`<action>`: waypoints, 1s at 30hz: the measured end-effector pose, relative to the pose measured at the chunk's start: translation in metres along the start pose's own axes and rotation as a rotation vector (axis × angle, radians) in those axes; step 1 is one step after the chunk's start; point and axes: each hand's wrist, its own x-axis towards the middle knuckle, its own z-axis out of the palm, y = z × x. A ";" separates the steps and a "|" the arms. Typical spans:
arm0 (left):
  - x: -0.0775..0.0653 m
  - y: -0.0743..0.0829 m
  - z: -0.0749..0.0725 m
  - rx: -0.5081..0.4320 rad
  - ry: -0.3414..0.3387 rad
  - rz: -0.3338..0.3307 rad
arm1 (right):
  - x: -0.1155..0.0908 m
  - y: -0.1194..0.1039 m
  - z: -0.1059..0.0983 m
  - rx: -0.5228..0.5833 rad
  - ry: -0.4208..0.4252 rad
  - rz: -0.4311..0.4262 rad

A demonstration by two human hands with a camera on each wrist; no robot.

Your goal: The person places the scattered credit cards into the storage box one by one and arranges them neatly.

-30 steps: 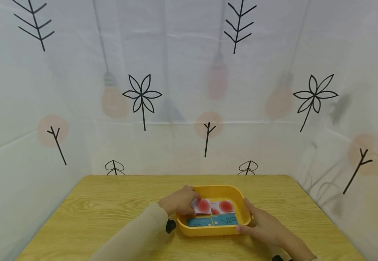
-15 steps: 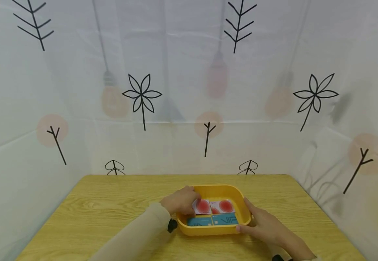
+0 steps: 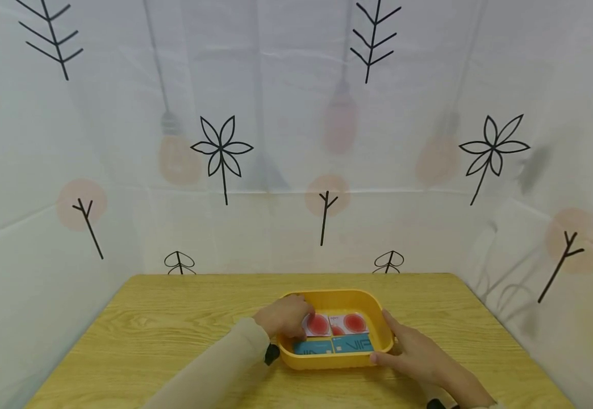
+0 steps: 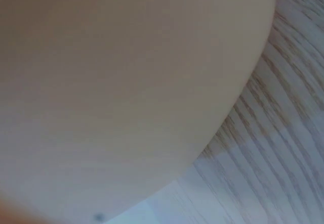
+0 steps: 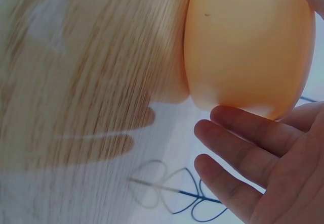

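Note:
My left hand (image 3: 287, 316) reaches over the left side of a yellow plastic tray (image 3: 339, 361). Its thumb and forefinger hold the left edge of a white card with a red circle (image 3: 319, 324); part of that card is hidden by the fingers. A second red-circled white card (image 3: 354, 324) lies to its right. In front of them are two blue cards, one marked VIP (image 3: 354, 343), the other blue card (image 3: 314, 347) partly behind the tray's rim. My right hand (image 3: 415, 353) grips the tray's right end, thumb at the front rim; in the right wrist view, fingers reach its outer wall.
The tray stands on a wood-grain table (image 3: 184, 318). Behind and beside the table hangs a white cloth (image 3: 276, 227) printed with plants and light bulbs. A black band (image 3: 272, 354) shows at my left wrist. Mostly blurred skin fills the left wrist view.
The left red-circled card, which overlapped its neighbour, has settled lower beside it, its left edge still at my left fingers. My right hand and the tray have stayed put.

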 end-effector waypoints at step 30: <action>-0.003 0.007 -0.003 -0.097 -0.048 -0.105 | -0.001 -0.001 -0.001 -0.005 0.005 0.000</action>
